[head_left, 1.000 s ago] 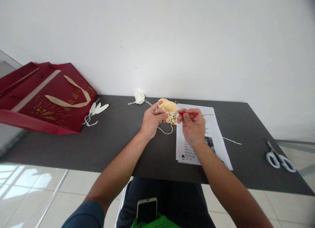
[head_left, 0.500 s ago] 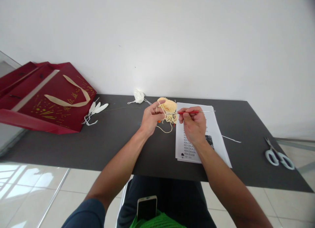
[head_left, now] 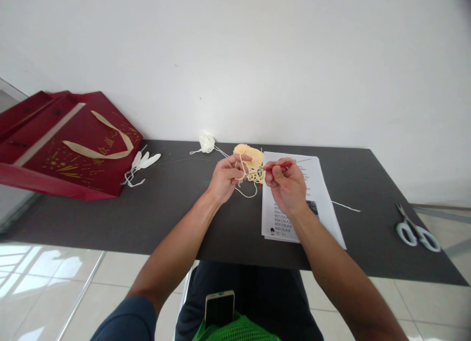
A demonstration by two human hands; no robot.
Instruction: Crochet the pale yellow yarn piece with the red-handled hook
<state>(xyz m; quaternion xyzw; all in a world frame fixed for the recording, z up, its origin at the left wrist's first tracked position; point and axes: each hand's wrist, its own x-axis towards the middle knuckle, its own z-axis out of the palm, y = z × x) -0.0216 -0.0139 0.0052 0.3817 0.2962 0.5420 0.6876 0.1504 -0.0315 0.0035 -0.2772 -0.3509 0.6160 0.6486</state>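
My left hand pinches a pale yellow crochet piece with loose yellow yarn looped over its fingers and hanging below. My right hand grips a crochet hook with a red handle, its metal tip pointing left into the yellow piece. Both hands hover just above the dark table, close together. A printed paper sheet lies under my right hand.
A small ball of white yarn sits at the table's back edge. A red gift bag lies at the left, with white pieces beside it. Scissors rest at the far right. A phone sits on my lap.
The hook's tail has tilted upward and my right hand has shifted slightly left toward the yellow piece. My left fingers have closed tighter around the work.
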